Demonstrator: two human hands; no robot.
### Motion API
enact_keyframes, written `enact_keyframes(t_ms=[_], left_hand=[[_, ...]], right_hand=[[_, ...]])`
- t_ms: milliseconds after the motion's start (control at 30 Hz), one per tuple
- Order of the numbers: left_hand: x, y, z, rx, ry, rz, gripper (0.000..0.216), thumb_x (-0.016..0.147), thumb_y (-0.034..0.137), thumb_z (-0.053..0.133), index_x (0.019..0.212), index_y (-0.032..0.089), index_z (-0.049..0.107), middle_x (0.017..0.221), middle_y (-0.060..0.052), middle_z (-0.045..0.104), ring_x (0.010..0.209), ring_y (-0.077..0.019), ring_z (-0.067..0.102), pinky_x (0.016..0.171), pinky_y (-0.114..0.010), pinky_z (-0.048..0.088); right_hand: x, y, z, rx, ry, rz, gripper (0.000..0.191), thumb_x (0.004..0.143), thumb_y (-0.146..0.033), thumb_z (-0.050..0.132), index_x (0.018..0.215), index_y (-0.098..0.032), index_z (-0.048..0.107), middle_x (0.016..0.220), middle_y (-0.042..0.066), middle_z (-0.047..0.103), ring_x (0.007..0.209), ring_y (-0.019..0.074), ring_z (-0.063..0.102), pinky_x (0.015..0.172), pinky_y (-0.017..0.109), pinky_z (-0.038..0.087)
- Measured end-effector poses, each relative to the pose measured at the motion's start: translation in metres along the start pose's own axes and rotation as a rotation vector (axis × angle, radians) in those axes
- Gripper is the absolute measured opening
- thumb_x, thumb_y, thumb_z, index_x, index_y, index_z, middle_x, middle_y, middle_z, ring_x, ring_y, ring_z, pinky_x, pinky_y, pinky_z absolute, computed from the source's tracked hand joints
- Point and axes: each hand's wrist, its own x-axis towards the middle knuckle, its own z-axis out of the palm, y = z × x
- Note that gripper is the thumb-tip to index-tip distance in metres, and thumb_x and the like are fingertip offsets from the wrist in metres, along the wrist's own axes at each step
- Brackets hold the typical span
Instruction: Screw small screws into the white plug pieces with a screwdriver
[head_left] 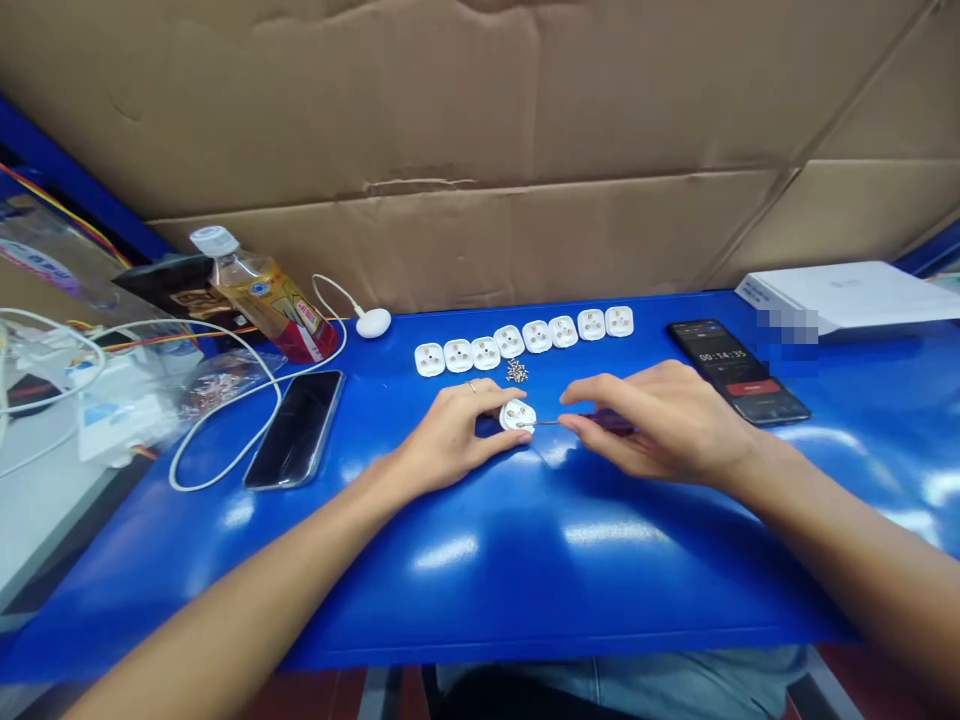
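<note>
A small white plastic housing point(517, 413) with metal parts inside is held between the thumb and fingers of my left hand point(461, 430), low over the blue table. My right hand point(660, 420) grips a screwdriver point(550, 423) with a dark handle, mostly hidden by the fingers. Its thin shaft points left, and the tip reaches the inside of the housing. Just beyond lies a little heap of screws point(517, 371). Behind the heap, several similar white housings point(509, 341) stand in a row, their inner sides facing up.
To the left lie a phone point(296, 430), a white cable point(180, 455), a drink bottle point(262, 295) and a bag of small parts point(217, 385). At right are a phone showing a timer point(739, 372) and a white box point(847, 290). Cardboard point(480, 240) lines the back.
</note>
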Motion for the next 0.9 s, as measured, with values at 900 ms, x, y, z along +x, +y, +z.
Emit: enact_keyframes(t_ms=[900], left_hand=[[-0.0014, -0.0009, -0.0048, 0.031, -0.041, 0.003, 0.049, 0.094, 0.038, 0.082, 0.136, 0.015, 0.072, 0.113, -0.009, 0.079, 0.100, -0.0228, 0.073, 0.090, -0.033, 0.056]], right_hand=[[-0.0040, 0.0069, 0.0056, 0.009, 0.000, -0.010, 0.015, 0.106, -0.034, 0.059, 0.106, -0.020, 0.065, 0.058, -0.006, 0.066, 0.046, 0.0143, 0.060, 0.051, 0.031, 0.033]])
